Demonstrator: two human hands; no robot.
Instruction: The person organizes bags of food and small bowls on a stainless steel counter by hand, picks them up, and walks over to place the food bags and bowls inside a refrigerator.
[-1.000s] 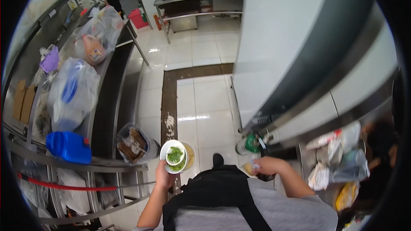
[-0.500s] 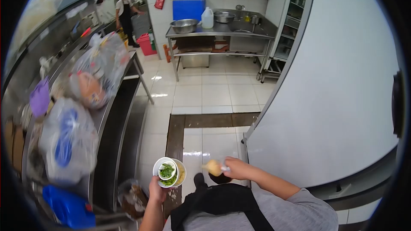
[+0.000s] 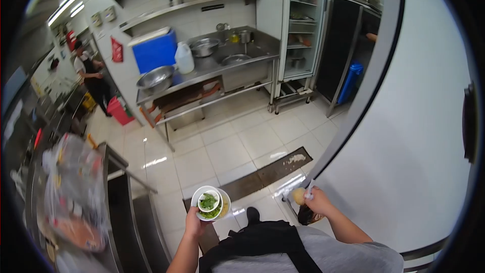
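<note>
a tall white panel (image 3: 424, 116) fills the right side, from near to far. at the far side stands a steel table (image 3: 198, 66) with a sink, and to its right a glass-fronted cabinet (image 3: 301, 40). a person (image 3: 95, 78) in a dark apron stands at the far left. near left, a clear plastic bag (image 3: 76, 192) sits on a counter. on the steel table are a blue box (image 3: 154, 53), a clear jug (image 3: 184, 59) and two steel bowls (image 3: 155, 80).

the left hand (image 3: 193, 221) is closed round the left side of a white bowl (image 3: 206, 189) — low in the centre, over the tiled floor. chopped greens lie in it, and a small white cup (image 3: 219, 201) of leaves sits inside. a second bowl (image 3: 226, 204) with pale contents shows at its right, partly hidden.

the right hand (image 3: 317, 201), near the white panel, grips clear plastic — a round pale lump (image 3: 298, 195) shows at its left.
</note>
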